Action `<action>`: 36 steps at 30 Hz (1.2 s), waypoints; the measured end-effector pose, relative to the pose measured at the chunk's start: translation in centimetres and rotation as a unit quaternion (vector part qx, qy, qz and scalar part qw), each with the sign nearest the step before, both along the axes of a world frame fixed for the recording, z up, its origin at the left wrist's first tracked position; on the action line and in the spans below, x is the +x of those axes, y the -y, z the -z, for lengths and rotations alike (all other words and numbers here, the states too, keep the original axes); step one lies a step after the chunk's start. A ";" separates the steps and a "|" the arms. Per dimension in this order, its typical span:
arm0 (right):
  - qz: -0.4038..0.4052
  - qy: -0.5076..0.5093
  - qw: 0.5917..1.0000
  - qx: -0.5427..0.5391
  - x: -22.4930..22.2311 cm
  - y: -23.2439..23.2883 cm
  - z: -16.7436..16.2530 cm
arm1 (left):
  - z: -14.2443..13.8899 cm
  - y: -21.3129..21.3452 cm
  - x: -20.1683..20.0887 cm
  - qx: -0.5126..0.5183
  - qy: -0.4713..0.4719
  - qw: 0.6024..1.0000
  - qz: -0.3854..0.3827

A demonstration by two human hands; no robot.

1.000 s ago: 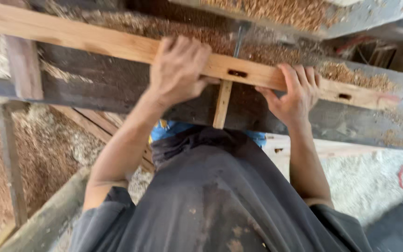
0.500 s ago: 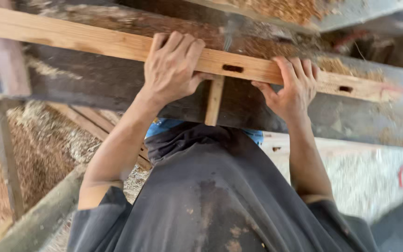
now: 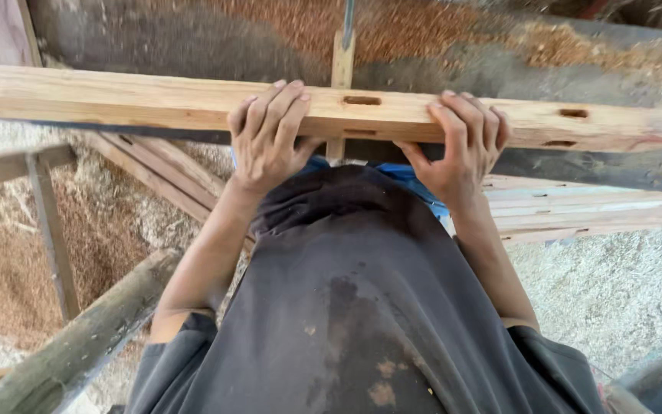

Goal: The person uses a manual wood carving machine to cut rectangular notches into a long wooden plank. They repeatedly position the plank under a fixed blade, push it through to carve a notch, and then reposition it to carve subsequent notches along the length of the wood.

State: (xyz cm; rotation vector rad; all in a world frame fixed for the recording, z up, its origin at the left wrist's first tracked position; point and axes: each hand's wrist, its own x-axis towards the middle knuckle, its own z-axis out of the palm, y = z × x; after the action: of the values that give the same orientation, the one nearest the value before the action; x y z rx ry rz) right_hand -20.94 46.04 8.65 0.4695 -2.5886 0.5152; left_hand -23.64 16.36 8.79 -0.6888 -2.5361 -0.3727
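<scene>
A long wooden beam (image 3: 155,103) of pale timber lies crosswise from 9 o'clock to 3 o'clock across the upper part of the head view, resting on a dark, sawdust-strewn worktop (image 3: 155,42). The beam carries rectangular mortise slots; one (image 3: 362,100) sits on its top face between the two hands, another (image 3: 574,113) lies toward the 3 o'clock end. The left hand (image 3: 266,138) is laid over the beam at about 11 o'clock from the person's chest, fingers curled over the top face and far edge, thumb underneath: a closed grip on the beam. The right hand (image 3: 461,142) takes the same hold at about 1 o'clock, fingers wrapped over the top, palm against the near face. The hands stand apart on either side of the central mortise, which in judgement steadies the long piece against twisting and keeps fingers off the slot. A narrow upright wooden strip (image 3: 342,65) with a metal blade or rod (image 3: 349,19) above it stands just behind the beam at 12 o'clock, in line with that mortise; its nature cannot be told for certain. Below the beam at 3 o'clock lie stacked planks (image 3: 584,211); a rough log (image 3: 70,345) slants at 8 o'clock, and sawdust (image 3: 630,284) covers the floor.
</scene>
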 end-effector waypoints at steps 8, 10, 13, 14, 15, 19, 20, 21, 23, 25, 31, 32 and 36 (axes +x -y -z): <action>0.020 -0.005 1.000 -0.023 2.5 1.4 2.7 | 1.1 1.0 3.5 0.032 0.015 0.999 0.018; 0.020 -0.003 0.999 -0.033 2.7 1.5 2.3 | 0.1 0.8 3.8 0.046 0.034 0.998 0.024; 0.022 0.016 0.999 -0.035 2.7 1.5 1.2 | -2.2 0.4 4.8 0.138 0.049 0.989 0.031; 0.019 0.006 0.999 -0.048 2.6 1.5 0.8 | -3.3 0.3 5.2 0.195 0.096 0.975 0.052; 0.015 0.001 0.998 -0.060 2.6 1.6 0.3 | -4.6 0.4 5.5 0.251 0.148 0.954 0.071; 0.000 0.008 0.998 -0.057 2.1 2.4 -1.3 | -11.6 1.3 5.5 0.429 0.318 0.793 0.292; -0.012 -0.015 0.997 -0.075 2.1 2.9 -1.5 | -13.1 1.2 5.2 0.462 0.305 0.751 0.360; -0.030 -0.035 0.995 -0.094 2.2 3.6 -1.7 | -14.5 1.0 5.1 0.489 0.297 0.698 0.431; -0.100 -0.014 0.980 -0.170 3.1 5.1 -1.8 | -15.8 0.4 5.2 0.516 0.273 0.614 0.532; -0.163 0.052 0.959 -0.226 4.3 6.7 -1.8 | -15.2 -0.2 5.9 0.535 0.244 0.572 0.572; -0.378 0.230 0.876 -0.191 6.5 11.2 -0.1 | -7.4 -0.4 7.7 0.503 0.327 0.477 0.642; -0.364 0.258 0.874 -0.191 7.1 12.1 0.4 | -6.7 -0.9 7.8 0.520 0.317 0.446 0.656; -0.348 0.293 0.876 -0.159 8.6 14.3 2.0 | -5.9 -2.6 8.0 0.567 0.202 0.393 0.695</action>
State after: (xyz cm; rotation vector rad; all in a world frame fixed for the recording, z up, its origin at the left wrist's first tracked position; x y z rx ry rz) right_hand -12.32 31.77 6.62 1.3076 -2.7189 1.5011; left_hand -15.69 18.93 14.65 -1.8741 -0.5209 -2.5783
